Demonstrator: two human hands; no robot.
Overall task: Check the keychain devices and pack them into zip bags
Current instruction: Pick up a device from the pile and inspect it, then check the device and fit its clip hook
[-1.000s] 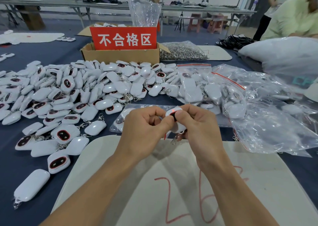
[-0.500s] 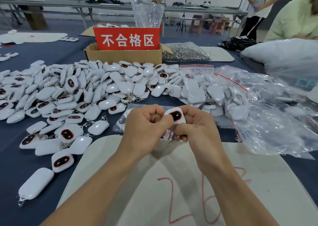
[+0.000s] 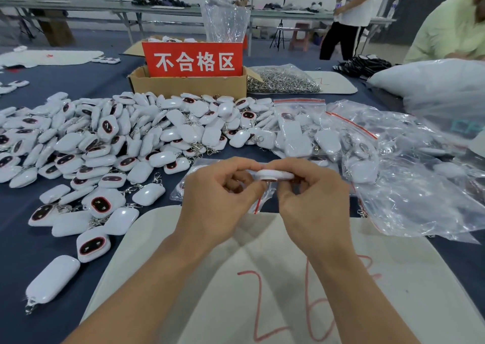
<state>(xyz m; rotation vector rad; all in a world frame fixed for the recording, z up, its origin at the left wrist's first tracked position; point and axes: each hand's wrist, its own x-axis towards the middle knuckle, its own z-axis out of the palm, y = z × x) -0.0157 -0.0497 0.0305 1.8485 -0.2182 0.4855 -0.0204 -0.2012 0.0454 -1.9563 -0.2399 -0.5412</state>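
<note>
Both hands up over far edge of white mat (image 3: pixel 262 278). L = left hand (image 3: pixel 217 199), R = right hand (image 3: pixel 312 202). One white keychain device (image 3: pixel 275 175) held between them, lying level and edge-on to cam. L fingers (image 3: pixel 236 183) curled and pinching its left end, R fingers (image 3: pixel 307 165) wrapped over its right end. Small zip bag (image 3: pixel 262 199) w/ red seal strip shows just below the hands; who holds it: cannot tell. Edges/room: mat far edge runs just under the hands. Bare blue counter (image 3: pixel 31 252) only as a strip left of the mat w/ a few stray devices. Pile of keychain devices (image 3: pixel 131 139) fills counter left and ahead, reaching near mat's left corner. Packed zip bags (image 3: pixel 301 131) lie ahead-right. Heap of clear bags (image 3: pixel 420 186) overlaps mat's far right corner, so right side is crowded. Cardboard box (image 3: pixel 189 85) sits behind the pile, w/ bag of metal clasps (image 3: pixel 283 80) touching its right side. Writing: red sign (image 3: pixel 193 60) on box reads "不合格区" in white. Mat has red handwritten "26", then a third mark that is cut off and unreadable.
</note>
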